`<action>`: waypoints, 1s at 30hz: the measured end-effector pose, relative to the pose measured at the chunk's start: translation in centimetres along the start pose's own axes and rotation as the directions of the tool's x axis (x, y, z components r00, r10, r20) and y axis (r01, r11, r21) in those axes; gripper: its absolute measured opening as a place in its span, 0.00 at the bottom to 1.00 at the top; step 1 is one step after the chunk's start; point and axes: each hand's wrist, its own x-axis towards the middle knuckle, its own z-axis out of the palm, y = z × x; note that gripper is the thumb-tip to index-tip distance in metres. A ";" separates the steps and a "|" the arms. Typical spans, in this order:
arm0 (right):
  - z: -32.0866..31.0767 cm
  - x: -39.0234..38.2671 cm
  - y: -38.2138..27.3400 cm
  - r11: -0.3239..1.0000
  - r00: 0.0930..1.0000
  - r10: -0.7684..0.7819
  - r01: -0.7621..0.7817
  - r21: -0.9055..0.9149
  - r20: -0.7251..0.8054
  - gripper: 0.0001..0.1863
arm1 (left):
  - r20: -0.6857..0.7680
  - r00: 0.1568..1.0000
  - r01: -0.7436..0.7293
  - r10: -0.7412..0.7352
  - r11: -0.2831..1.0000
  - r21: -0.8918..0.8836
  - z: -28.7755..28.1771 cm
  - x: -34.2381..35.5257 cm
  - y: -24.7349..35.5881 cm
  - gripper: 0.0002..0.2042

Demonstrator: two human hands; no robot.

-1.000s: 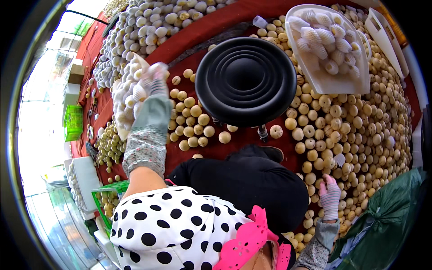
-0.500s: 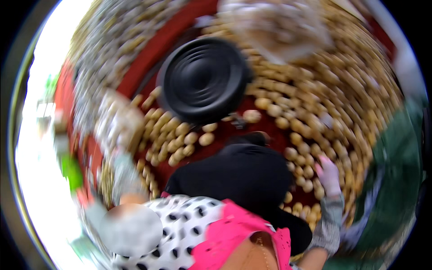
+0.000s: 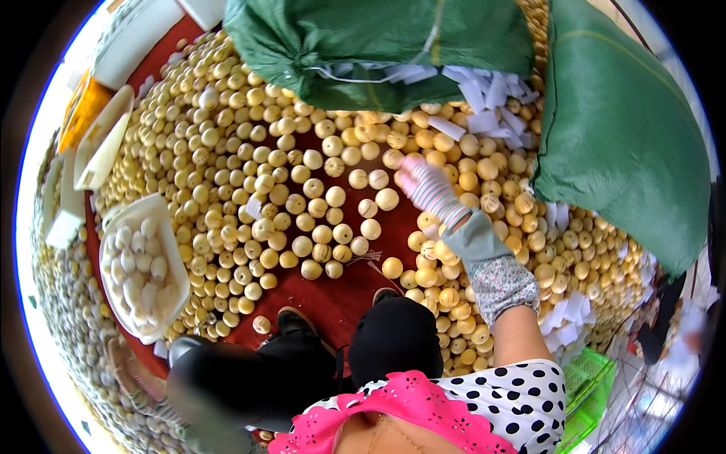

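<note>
My right hand (image 3: 429,188) wears a pink-and-grey striped glove and reaches forward over the round, pale yellow wooden beads (image 3: 335,197). Its fingers are stretched out and slightly bent, with the tips against a few beads at the rim of the heap. No bead shows plainly in the grip. Some of the beads have a small dark hole or dark streaks. At the lower left, beside a dark trouser leg, what looks like my left hand (image 3: 144,378) in a striped glove is partly hidden; its fingers cannot be made out.
A white tub (image 3: 181,261) of whitish oval pieces stands at the left. Two green sacks (image 3: 620,144) lie at the top and right, with white plastic strips (image 3: 495,91) spilling out. Red cloth (image 3: 333,303) shows by my shoes. A bright green basket (image 3: 594,382) is at lower right.
The view has swung round: the black round object and clear bag have left it, and the green sacks have come in. My right hand has moved from my side to the beads ahead.
</note>
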 end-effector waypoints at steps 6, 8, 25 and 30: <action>-3.4 5.3 6.8 0.749 0.962 0.130 -0.255 -0.611 -0.242 0.16 | 0.666 0.741 0.396 0.084 0.746 -0.535 9.5 -6.3 13.3 0.13; -4.7 6.6 10.0 0.641 0.965 0.182 -0.264 -0.721 -0.191 0.15 | 0.866 0.499 0.643 0.033 0.656 -0.395 12.3 -10.8 16.8 0.12; -2.5 6.3 8.0 0.718 0.968 0.252 -0.198 -0.667 -0.016 0.24 | 0.979 -0.198 0.960 -0.043 0.195 0.203 21.3 -24.4 13.2 0.16; -2.7 7.4 8.9 0.673 0.998 0.059 -0.056 -0.737 -0.021 0.13 | 0.985 -0.163 0.960 -0.064 0.220 0.173 21.3 -25.1 13.2 0.13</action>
